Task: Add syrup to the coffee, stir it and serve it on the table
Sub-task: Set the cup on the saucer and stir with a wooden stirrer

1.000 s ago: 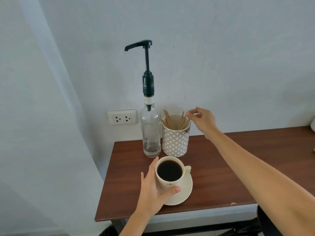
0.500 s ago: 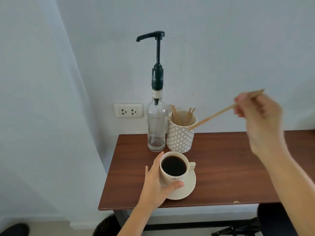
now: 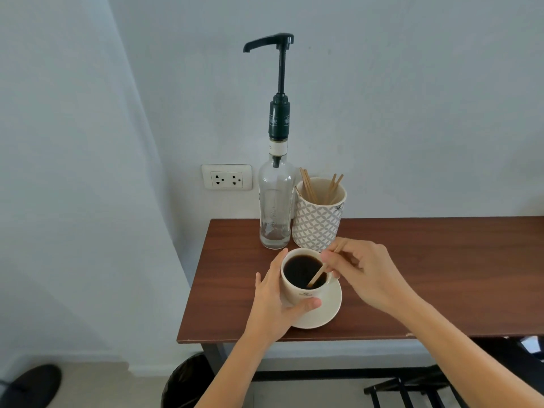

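A cream cup of black coffee [image 3: 303, 273] sits on a cream saucer [image 3: 325, 312] near the front left of the brown table [image 3: 426, 275]. My left hand [image 3: 273, 304] wraps around the cup's left side. A wooden stir stick [image 3: 319, 273] is pinched in my right hand [image 3: 363, 273], its lower tip dipped in the coffee. Behind the cup stands a clear glass syrup bottle [image 3: 275, 201] with a tall dark pump; its spout points left, away from the cup.
A patterned white holder [image 3: 319, 220] with several wooden sticks stands to the right of the bottle. A wall socket [image 3: 226, 180] is at the left. A black bin [image 3: 188, 381] sits under the table's left corner, and dark chair parts [image 3: 412, 390] at the lower right.
My right hand drew one stick out of the holder, swung it right and up, then brought it down into the coffee. My left hand stayed on the cup.
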### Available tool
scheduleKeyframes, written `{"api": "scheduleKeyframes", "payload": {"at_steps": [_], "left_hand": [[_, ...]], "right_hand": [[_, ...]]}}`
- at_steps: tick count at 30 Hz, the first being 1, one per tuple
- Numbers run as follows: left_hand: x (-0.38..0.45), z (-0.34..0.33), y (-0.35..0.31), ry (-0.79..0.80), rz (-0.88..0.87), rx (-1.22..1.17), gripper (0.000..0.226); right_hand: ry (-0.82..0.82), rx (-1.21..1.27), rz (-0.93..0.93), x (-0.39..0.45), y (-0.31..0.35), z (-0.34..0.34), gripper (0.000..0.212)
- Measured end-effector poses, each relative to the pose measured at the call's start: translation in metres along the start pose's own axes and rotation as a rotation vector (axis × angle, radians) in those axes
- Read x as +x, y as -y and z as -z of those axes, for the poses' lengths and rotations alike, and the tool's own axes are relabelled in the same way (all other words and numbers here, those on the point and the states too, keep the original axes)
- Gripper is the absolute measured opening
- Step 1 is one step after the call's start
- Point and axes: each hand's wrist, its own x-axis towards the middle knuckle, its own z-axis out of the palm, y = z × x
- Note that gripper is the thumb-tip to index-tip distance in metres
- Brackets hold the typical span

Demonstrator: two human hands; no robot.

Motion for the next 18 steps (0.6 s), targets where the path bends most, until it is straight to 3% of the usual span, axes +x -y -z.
{"api": "scheduleKeyframes", "payload": {"at_steps": [6,11,18], "left_hand": [[0.0,-0.001,0.0,-0.008,-0.01,-0.006,0.096],[0.001,-0.001,0.002,-0.009,0.004,-0.007,0.096],[0.001,-0.001,0.004,-0.011,-0.026,-0.013,0.097]], "right_hand": [[-0.077,-0.052,0.121,0.026,0.0,-0.012,0.017],[-0.067,-0.204,0.094,0.02,-0.009,0.009,0.026],[0.017,0.009,0.069,0.017,0.012,-0.02,0.014]]}}
